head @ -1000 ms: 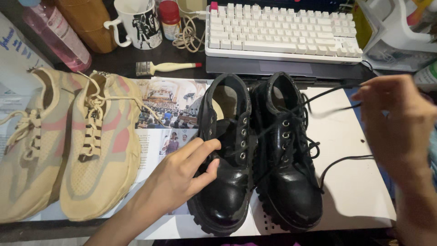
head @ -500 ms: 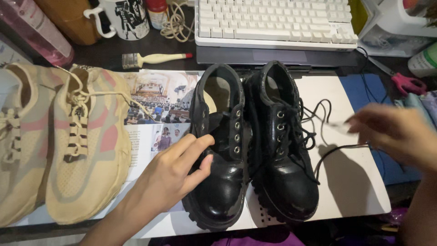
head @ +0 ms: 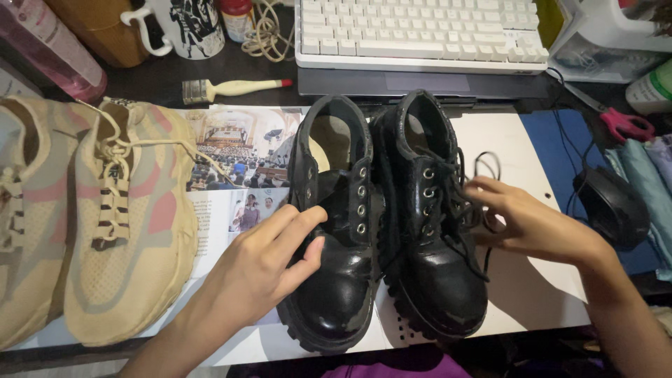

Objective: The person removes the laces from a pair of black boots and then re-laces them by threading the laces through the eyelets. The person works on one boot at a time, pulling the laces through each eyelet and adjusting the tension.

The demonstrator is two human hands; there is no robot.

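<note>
both boots (head: 392,231) are glossy black with silver eyelets and black laces (head: 458,203), the sneakers (head: 98,217) are beige with faded pink panels and dark-striped laces, keyboard (head: 420,31) is white, mug (head: 187,24) white with black print, scissors (head: 623,124) have pink handles

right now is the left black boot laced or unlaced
Unlaced. The left black boot shows bare metal eyelets with no lace through them, its tongue exposed under the left hand. The right black boot has laces, at the right hand.
</note>
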